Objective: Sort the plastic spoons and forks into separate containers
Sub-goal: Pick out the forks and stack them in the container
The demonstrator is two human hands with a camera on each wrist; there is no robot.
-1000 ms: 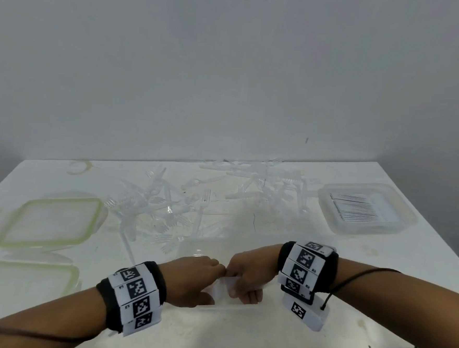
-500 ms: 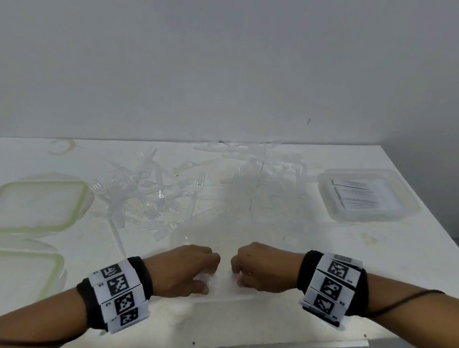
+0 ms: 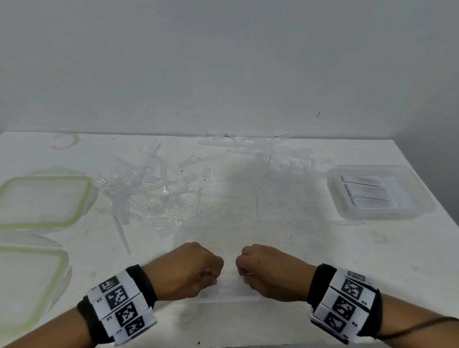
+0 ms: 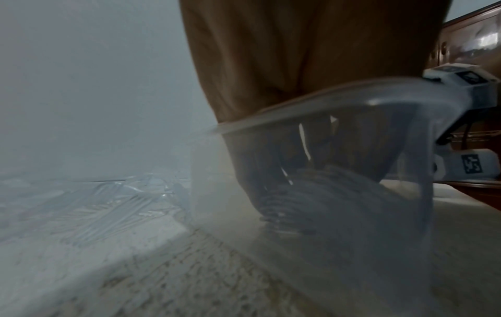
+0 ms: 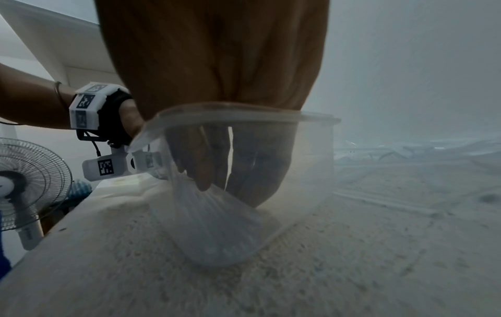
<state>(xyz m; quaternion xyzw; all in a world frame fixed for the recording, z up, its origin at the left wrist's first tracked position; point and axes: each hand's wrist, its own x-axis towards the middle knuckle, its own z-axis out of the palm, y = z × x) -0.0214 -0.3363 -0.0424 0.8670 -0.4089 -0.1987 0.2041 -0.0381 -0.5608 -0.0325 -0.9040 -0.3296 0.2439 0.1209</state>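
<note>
Both hands, the left hand [image 3: 189,273] and the right hand [image 3: 269,274], curl their fingers over the near rim of a clear rectangular plastic container [image 3: 228,290], equally close, its body reaching away from them. The heap of clear plastic forks and spoons [image 3: 154,190] lies beyond it (forward and left). The stained white table [image 3: 325,262] meets a bare grey wall [image 3: 231,51].
</note>
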